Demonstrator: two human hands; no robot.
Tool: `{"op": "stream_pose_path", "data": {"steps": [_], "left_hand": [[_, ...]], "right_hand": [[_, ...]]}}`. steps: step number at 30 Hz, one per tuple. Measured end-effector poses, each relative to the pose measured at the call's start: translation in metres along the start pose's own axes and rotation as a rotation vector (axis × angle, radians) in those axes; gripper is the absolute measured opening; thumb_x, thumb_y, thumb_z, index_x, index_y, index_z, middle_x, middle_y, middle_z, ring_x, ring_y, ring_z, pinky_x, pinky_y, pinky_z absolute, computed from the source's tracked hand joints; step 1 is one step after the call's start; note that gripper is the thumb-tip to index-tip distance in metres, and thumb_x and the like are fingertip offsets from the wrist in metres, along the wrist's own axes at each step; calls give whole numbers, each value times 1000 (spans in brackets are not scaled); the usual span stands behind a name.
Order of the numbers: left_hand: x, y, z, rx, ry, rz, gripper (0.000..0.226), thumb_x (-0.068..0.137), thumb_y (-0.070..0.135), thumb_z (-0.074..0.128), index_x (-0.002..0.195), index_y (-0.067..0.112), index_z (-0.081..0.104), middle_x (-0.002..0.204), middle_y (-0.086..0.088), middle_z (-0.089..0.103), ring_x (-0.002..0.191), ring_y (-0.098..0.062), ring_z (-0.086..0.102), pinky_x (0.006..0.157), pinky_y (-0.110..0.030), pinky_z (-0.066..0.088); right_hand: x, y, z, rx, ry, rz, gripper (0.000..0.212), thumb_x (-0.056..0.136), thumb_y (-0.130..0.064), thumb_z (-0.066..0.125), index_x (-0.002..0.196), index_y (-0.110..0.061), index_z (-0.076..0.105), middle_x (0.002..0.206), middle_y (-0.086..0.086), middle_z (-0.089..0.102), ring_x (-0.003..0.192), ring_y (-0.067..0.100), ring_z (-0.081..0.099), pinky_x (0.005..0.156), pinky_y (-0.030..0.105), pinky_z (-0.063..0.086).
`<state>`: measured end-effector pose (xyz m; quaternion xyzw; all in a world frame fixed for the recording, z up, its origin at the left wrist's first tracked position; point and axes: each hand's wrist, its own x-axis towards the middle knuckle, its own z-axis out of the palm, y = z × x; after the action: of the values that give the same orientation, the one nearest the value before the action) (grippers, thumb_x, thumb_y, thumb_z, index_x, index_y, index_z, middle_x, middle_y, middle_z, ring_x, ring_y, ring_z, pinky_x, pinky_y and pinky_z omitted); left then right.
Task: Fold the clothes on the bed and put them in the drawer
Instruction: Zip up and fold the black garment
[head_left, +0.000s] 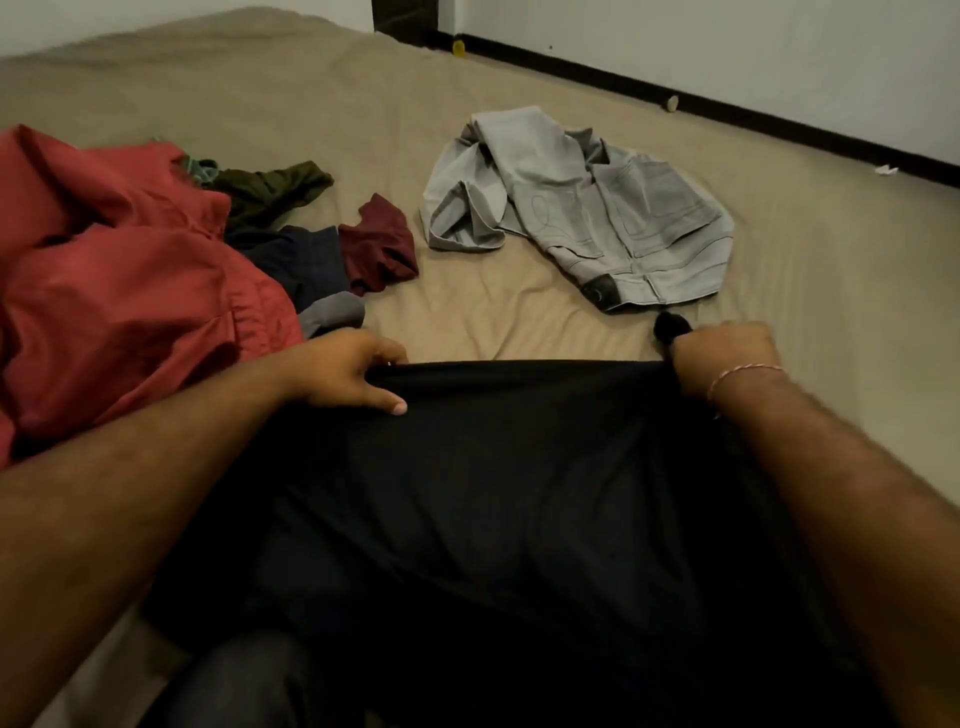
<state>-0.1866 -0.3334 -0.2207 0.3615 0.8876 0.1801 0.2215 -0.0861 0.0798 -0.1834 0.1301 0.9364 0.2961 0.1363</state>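
A black garment (519, 493) is stretched out in front of me over the near part of the bed (363, 130). My left hand (348, 374) pinches its top edge at the left corner. My right hand (722, 358) grips the top edge at the right corner, with a bunch of black cloth sticking out above the fist. Beyond my hands lies a crumpled pair of light grey jeans (597, 218). At the left sits a heap with a red garment (119, 280), a maroon piece (379, 249), a dark blue piece (306, 260) and an olive green piece (270, 187).
The beige sheet runs to a white wall (727, 47) with a dark skirting board at the back right. A small yellow object (458, 48) and a small pale object (671, 103) sit by the skirting. No drawer is in view.
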Motion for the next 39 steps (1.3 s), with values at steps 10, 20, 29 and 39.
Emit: {"op": "stream_pose_path", "data": {"steps": [10,20,29,39], "left_hand": [[-62,15,-23,490,139,-53,23,93,36,70,114,33,62,94,7,61,76,-14,51,70,-31,42],[-175,22,17,561,157,45,34,81,25,79,113,29,68,107,6,69,90,-18,67,75,-34,52],[-179,18,60,87,463,-525,27,93,39,70,96,12,71,106,-24,71,96,-39,67,80,-40,51],[-189,56,76,-105,352,-511,35,78,25,79,110,16,70,116,-14,73,103,-32,68,85,-35,53]], "right_hand": [[-103,85,33,157,160,257,22,94,-32,56,97,-20,75,87,5,65,88,34,70,67,34,45],[-297,63,85,349,489,-366,42,75,-6,80,112,-21,65,104,3,70,89,28,68,71,43,60],[-367,-4,107,985,190,-183,56,92,-50,65,144,-35,50,141,-13,52,122,7,53,105,34,50],[-360,-88,76,1342,385,15,52,91,-19,74,139,-24,56,130,-8,56,109,8,59,93,29,51]]}}
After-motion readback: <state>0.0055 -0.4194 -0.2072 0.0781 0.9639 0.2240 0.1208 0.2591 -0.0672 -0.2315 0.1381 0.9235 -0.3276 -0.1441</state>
